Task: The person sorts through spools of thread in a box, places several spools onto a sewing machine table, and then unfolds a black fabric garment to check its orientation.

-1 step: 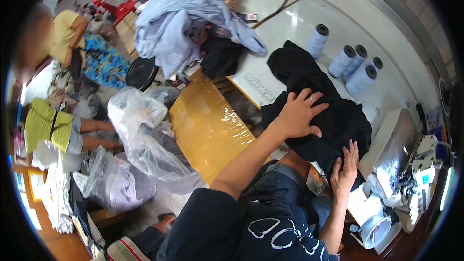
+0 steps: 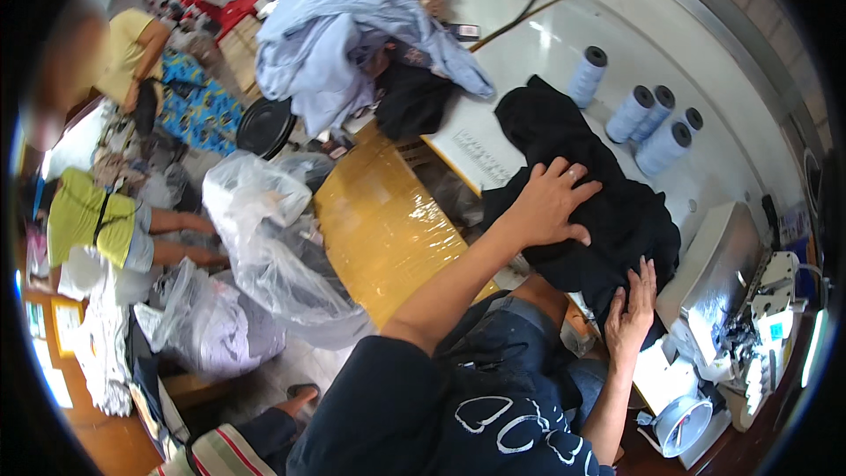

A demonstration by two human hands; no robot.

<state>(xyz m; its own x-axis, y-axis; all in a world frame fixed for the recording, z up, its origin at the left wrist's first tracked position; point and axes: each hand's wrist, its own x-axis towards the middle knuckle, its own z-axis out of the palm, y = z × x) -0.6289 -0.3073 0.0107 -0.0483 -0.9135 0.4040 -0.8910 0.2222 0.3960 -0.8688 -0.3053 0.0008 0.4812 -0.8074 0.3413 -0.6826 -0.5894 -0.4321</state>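
Observation:
A heap of black cloth (image 2: 617, 216) lies crumpled on the white worktable (image 2: 529, 48) and hangs over its near edge towards my lap. My left hand (image 2: 555, 205) rests on top of the cloth with its fingers spread, a ring on one of them. Lower on the right, my right hand (image 2: 630, 310) lies against the cloth's near edge, fingers stretched out. Neither hand grips the fabric. Part of the cloth under my palms is hidden.
Several pale blue thread cones (image 2: 630, 115) stand behind the cloth. A sewing machine (image 2: 705, 273) is at the right. Light blue garments (image 2: 326, 44) are piled at the table's far left. A tape-covered brown board (image 2: 379, 229) and plastic bags (image 2: 282, 256) sit to my left; other people stand beyond.
The whole view has shifted slightly, so things sit a little further right. My hands stay in the same places on the black cloth.

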